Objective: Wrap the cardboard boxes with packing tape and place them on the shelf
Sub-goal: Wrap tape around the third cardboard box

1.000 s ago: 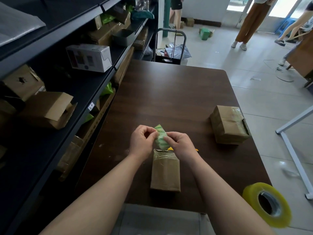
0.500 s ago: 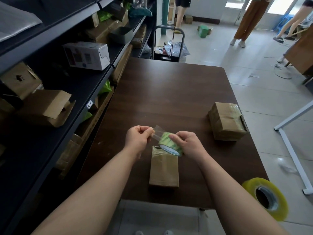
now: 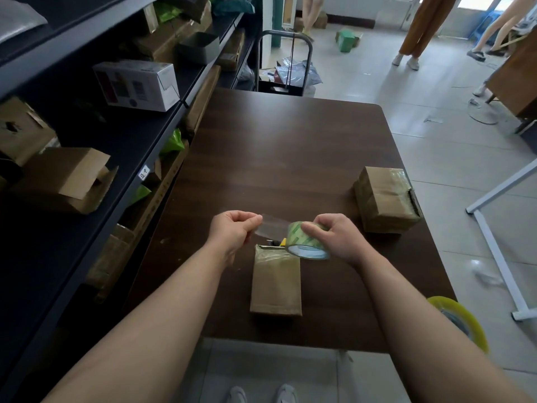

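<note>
A flat brown cardboard box (image 3: 276,283) lies on the dark wooden table (image 3: 290,158) right in front of me. Just above its far end my right hand (image 3: 338,238) grips a green-cored roll of clear packing tape (image 3: 305,241). My left hand (image 3: 232,232) pinches the free end of the tape, and a clear strip (image 3: 273,226) stretches between the two hands. A second, taped cardboard box (image 3: 385,199) sits at the table's right edge. The dark metal shelf (image 3: 122,146) runs along the left side.
A yellow tape roll (image 3: 465,321) hangs at the table's near right corner. A yellow-handled cutter (image 3: 276,243) lies partly hidden behind the flat box. The shelf holds open cardboard boxes (image 3: 66,178) and a white box (image 3: 139,84). A cart (image 3: 286,68) and people's legs (image 3: 418,27) are beyond the table.
My hands have drawn apart: the left pulled the tape end to the left, the right moved the roll to the right, so a longer clear strip now spans between them.
</note>
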A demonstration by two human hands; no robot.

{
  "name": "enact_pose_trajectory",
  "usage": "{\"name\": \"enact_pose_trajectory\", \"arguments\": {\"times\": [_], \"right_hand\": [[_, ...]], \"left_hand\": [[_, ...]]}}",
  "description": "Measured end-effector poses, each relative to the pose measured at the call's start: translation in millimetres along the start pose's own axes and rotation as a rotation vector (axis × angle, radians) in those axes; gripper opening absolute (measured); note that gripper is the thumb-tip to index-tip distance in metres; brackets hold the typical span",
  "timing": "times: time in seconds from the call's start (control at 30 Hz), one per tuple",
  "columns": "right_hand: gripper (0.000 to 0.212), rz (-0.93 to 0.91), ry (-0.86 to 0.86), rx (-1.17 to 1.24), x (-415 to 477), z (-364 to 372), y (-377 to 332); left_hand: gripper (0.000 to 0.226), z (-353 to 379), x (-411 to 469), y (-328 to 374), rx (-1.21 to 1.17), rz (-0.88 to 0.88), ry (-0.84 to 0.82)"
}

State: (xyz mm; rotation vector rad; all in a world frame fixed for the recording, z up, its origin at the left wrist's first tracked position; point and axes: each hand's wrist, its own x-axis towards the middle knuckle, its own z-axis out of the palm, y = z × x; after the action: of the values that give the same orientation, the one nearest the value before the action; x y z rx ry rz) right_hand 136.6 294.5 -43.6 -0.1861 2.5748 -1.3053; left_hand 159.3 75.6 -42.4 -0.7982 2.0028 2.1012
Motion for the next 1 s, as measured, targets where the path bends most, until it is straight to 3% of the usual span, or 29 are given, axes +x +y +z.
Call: {"name": "enact_pose_trajectory", "arguments": {"times": [0.23, 0.37, 0.47, 0.57, 0.77, 1.0], "right_hand": [[0.036, 0.099, 0.074, 0.122, 7, -11, 16], [0.031, 0.152, 0.150, -0.009, 18, -9, 30], [0.029, 0.190, 0.072, -0.073, 25, -4, 41], [0.035, 0.202, -0.023, -0.294, 27, 2, 55], [0.028, 0.205, -0.075, -0.275, 36, 14, 63], [0.029, 0.311, -0.177, -0.436, 50, 29, 61]], "left_hand": [[0.017, 8, 7, -19, 0.140, 0.079, 0.037], [0.018, 20, 16, -25, 0.205, 0.070, 0.055], [0.016, 23, 22, -36, 0.252, 0.036, 0.096], [0.014, 21, 28, -44, 0.304, 0.017, 0.123], [0.009, 13, 38, -54, 0.292, -0.133, 0.102], [0.018, 18, 45, -54, 0.207, -0.276, 0.093]]}}
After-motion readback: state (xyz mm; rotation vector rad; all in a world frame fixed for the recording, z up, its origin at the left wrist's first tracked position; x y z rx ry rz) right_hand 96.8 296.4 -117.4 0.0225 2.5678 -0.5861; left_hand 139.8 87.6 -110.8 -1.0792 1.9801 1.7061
